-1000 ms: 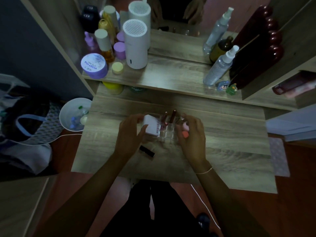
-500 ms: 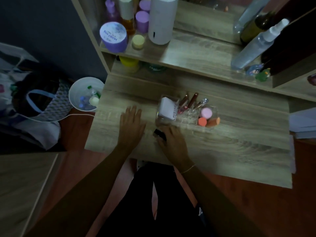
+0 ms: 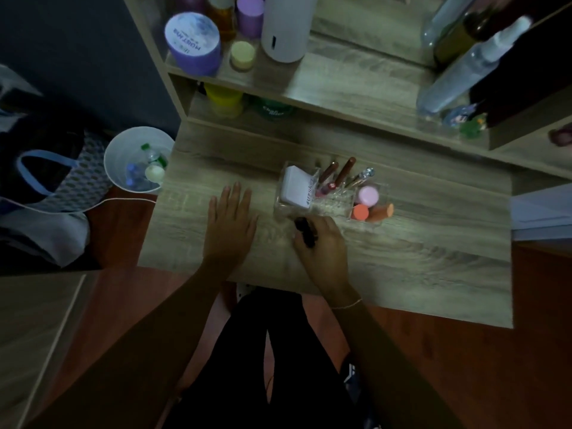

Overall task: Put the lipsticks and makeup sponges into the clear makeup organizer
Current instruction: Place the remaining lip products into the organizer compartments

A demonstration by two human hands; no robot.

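- Left hand flat on the wooden table, palm down, fingers spread, gripping nothing, just left of the organizer.
- Right hand curled round a black lipstick, thumb and fingers pinching it at the near edge of the clear makeup organizer; tube tilted, its far end just shy of the organizer's near wall, contact unclear.
- Organizer standing mid-table, near the far edge, well right of the white bin beside the table.
- In its left compartment: a white compact, leaning.
- In the middle slots: slim reddish-brown lipsticks standing tilted toward the far right, a clear-topped tube beside them.
- In the right compartment: a pink makeup sponge at the far side, an orange sponge near, a peach-brown sponge just right of it.
- On the shelf above, far left: purple jar, small yellow-lidded pot, white cylinder.
- Far right on the shelf: a clear spray bottle, leaning.
- Dim light; labels blurred.
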